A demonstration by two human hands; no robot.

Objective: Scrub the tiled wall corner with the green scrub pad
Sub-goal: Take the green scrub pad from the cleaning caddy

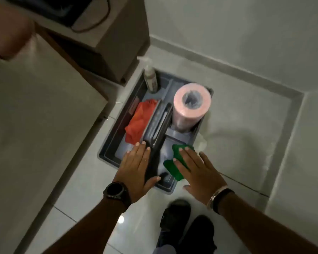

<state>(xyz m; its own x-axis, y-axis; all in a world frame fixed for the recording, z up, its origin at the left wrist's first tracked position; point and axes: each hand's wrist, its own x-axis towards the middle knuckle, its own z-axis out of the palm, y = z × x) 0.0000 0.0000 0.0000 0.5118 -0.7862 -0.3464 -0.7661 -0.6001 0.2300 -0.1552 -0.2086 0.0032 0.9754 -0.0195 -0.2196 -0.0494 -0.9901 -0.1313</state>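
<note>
The green scrub pad (170, 165) lies in the near right compartment of a grey cleaning caddy (110, 153) that stands on the floor. My right hand (198, 171) is spread flat over the pad, fingertips on it and thumb held apart from it. My left hand (136, 167) hovers open over the near end of the caddy's dark centre handle (157, 125), fingers apart, a black watch on the wrist. The tiled wall corner (304, 94) is beyond the caddy to the right, edged by a grey skirting band.
The caddy also holds a pink roll (191, 105), an orange cloth (138, 121) and a pump bottle (151, 77). A crumpled white wipe (201, 143) lies beside it. A brown cabinet (114, 43) and a pale counter (35, 116) stand on the left. My dark shoes (176, 213) are below.
</note>
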